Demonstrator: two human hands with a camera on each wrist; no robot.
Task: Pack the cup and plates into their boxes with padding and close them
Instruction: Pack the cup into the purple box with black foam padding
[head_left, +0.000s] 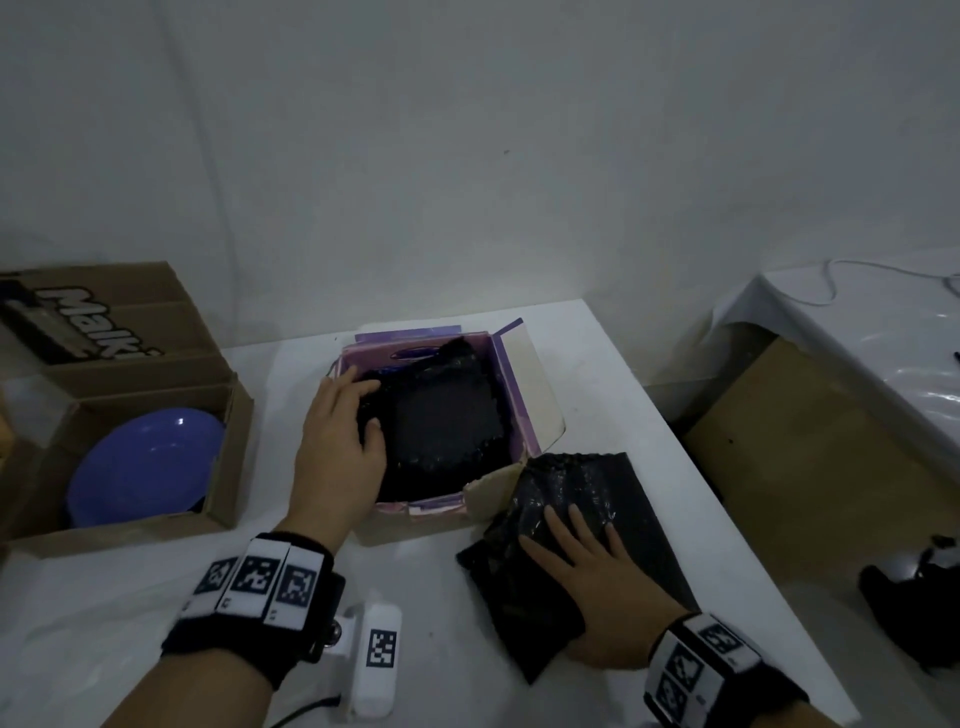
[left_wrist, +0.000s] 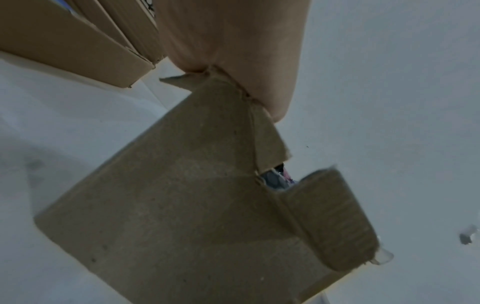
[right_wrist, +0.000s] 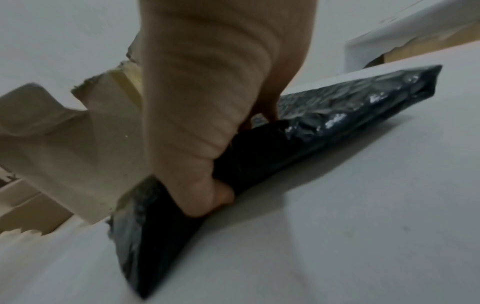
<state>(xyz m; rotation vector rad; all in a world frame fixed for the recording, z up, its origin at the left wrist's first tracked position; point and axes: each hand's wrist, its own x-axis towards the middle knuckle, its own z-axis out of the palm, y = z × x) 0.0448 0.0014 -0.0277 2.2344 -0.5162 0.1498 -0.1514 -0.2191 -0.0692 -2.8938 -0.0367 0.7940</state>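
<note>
The left hand (head_left: 337, 447) reaches over the near-left wall of the purple-lined box (head_left: 511, 395), its fingers (head_left: 363, 391) curled down onto the black bubble padding (head_left: 447, 426) that lines the inside; the thumb side hooks into the sheet's edge, so it looks to be gripping and pressing the padding into the corner to seat it flat against the base and walls. In the left wrist view only the box's outer cardboard wall and the heel of the hand show, so how tightly the fingertips close cannot be confirmed there. The right hand (head_left: 597, 587) lies on a second black padding sheet (head_left: 613, 493) on the worktop (head_left: 130, 623), just right of the left fingers and beyond the box's torn front flap; seen from the head its fingers spread flat on top, while the right wrist view shows the thumb tucked under the sheet's near edge, pinching it, probably ready to lift it as the next layer. Well to the left of both hands, blue plates (head_left: 140, 467) sit tilted in an open brown carton (head_left: 228, 452), kept clear until a lined box is ready. No cup is visible; it may lie beneath the padding, but that cannot be told. All flaps stand open, so closing is not yet begun.
</note>
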